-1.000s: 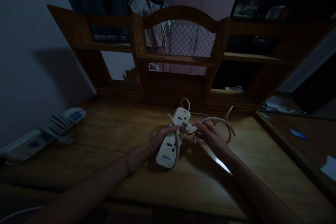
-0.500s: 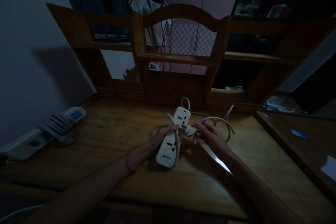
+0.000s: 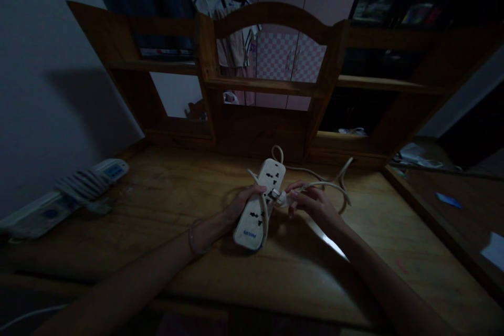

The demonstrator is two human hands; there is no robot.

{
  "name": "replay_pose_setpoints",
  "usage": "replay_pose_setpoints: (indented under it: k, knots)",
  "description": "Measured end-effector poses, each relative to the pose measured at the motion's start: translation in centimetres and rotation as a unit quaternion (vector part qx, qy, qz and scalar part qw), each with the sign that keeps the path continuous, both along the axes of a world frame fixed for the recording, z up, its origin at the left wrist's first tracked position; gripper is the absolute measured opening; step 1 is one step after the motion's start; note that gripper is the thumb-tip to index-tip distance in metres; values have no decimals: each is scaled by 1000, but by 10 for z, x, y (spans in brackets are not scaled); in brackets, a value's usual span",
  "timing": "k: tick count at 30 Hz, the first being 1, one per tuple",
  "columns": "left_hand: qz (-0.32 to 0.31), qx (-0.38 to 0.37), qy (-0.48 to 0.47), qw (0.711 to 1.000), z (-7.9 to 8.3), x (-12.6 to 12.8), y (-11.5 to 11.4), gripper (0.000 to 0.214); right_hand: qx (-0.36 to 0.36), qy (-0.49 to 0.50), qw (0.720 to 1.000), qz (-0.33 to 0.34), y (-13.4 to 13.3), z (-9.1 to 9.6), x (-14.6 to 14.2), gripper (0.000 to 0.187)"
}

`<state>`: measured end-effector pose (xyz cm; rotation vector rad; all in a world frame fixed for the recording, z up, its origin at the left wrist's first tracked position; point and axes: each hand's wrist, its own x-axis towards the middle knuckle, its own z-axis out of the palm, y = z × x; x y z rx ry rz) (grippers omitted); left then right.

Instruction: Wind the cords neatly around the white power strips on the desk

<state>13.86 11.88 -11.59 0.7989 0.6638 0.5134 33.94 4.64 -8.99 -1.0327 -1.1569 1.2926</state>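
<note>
A white power strip (image 3: 250, 226) with several sockets and blue lettering is held slanted above the wooden desk. My left hand (image 3: 241, 203) grips it from the left side, thumb over the top, with a length of the white cord (image 3: 266, 220) running along the strip under the thumb. In my right hand (image 3: 311, 202) is a white plug (image 3: 281, 199), pinched between the fingertips. Its metal prongs point left, over the middle sockets. Whether the prongs touch the strip I cannot tell. More of the cord (image 3: 334, 186) loops out behind my right hand.
At the left of the desk (image 3: 189, 184) lies a second power strip (image 3: 41, 218) with its striped-looking cord wound around it. A wooden shelf unit (image 3: 262, 125) stands along the back edge. To the right, a lower surface holds a blue card (image 3: 448, 200) and papers (image 3: 495, 253).
The plug has turned so that its prongs show more plainly over the sockets. My right fingers have shifted slightly, and the cord loop behind them hangs a little lower.
</note>
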Motion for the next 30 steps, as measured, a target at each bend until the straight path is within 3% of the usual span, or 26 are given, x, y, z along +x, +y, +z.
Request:
replay_pose_setpoints:
  k: [10, 18, 30]
  knots:
    - [12, -23, -10, 1000, 5, 0, -2, 34, 8, -23, 999, 24, -2, 5, -1, 21]
    - [4, -23, -7, 1000, 1, 0, 0, 40, 26, -25, 999, -6, 1, -1, 0, 20]
    - [-2, -22, -5, 1000, -5, -2, 2, 43, 29, -20, 999, 9, 1, -2, 2, 21]
